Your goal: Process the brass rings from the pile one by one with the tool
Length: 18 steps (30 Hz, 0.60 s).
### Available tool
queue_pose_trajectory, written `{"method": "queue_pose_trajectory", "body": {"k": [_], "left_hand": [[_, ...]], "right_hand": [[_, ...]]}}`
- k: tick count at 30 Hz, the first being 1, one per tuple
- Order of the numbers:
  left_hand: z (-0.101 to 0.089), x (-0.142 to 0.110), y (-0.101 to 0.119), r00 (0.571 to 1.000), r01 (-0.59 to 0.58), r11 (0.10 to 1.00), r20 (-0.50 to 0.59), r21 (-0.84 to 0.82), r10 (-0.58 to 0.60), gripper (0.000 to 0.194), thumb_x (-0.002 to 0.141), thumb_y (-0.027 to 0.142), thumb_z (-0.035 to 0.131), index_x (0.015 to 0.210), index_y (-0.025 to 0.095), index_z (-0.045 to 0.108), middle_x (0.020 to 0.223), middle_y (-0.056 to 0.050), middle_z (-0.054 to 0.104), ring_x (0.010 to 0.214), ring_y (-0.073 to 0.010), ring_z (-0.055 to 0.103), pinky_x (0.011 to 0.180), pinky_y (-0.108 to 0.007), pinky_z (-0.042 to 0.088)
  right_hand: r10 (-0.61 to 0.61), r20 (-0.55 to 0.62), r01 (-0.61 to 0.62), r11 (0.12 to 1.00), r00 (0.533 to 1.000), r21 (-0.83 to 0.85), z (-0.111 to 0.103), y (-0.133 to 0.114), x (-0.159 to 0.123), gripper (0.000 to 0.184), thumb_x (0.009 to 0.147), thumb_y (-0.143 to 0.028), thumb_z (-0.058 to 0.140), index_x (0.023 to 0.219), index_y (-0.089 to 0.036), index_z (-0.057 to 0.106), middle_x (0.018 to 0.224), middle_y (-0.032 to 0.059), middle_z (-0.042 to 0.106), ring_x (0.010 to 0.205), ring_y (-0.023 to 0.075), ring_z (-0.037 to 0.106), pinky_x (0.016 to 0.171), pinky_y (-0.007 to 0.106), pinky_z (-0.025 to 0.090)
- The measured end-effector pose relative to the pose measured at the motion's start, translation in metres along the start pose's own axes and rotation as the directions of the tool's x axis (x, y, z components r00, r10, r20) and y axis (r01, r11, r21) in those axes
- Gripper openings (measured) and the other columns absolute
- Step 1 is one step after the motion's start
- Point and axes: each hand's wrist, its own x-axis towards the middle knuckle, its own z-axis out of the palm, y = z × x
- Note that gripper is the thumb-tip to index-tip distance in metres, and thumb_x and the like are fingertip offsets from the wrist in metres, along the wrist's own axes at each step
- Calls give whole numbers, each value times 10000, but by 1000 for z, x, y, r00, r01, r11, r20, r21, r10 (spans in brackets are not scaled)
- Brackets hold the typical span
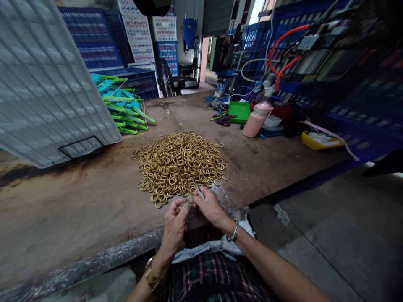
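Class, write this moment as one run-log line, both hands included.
left hand: curled, grip unclear | right hand: holding slim tool | golden rings: heaped on table | pink bottle: standing right of rings

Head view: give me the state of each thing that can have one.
Left hand, fingers curled, hold unclear
Right hand, closed on pale item
Rings, loosely heaped
Bottle, upright
Green tray, open-topped
Yellow tray, holding whitish contents
Shutter, partly raised
Fan, running or off unclear
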Motion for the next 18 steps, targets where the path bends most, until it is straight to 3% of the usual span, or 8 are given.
{"method": "queue_pose_trajectory", "body": {"k": [4,8,11,13,15,18], "left_hand": [[-1,0,3,997,-81,994,-15,70,82,337,685,489,629,731,156,599,484,59,472,402,-56,343,404,-180,278],[-8,2,1,972,-212,955,-55,209,228,226,702,393,624,650,173,614,529,30,512,505,-105,433,492,-207,346],[-12,2,1,937,-331,891,-7,311,351,148,703,328,619,654,189,639,579,16,561,578,-132,484,582,-230,392],[-12,1,2,922,-376,871,31,316,387,126,699,310,621,656,194,648,604,7,586,606,-139,507,618,-238,406],[-11,1,3,930,-362,886,44,291,365,143,701,326,624,659,190,640,602,8,580,592,-128,504,596,-228,402],[-10,-1,3,987,-157,968,69,193,146,257,727,439,591,706,183,591,514,44,501,430,-79,400,426,-196,311]], "right_hand": [[7,68,-14,994,998,104,6,-1,-6,94,755,-267,474,699,-192,472,564,-60,489,530,98,425,540,206,353],[-29,89,31,999,996,-24,0,-9,-9,106,780,-276,470,763,-188,525,564,-57,508,523,100,440,531,207,347],[-122,98,133,984,988,-116,-6,-18,-9,161,800,-307,472,855,-186,563,636,-44,535,550,100,442,537,212,336],[-172,140,193,969,975,-152,-6,-20,-9,178,812,-313,459,793,-177,573,648,-36,522,578,101,433,547,216,321],[-167,163,192,969,972,-158,-4,-19,-7,211,816,-309,446,689,-170,543,609,-41,472,576,99,407,535,216,299],[-119,163,134,988,979,-83,-1,-13,-6,213,808,-303,442,646,-173,490,575,-55,406,549,91,368,510,210,282]]}}
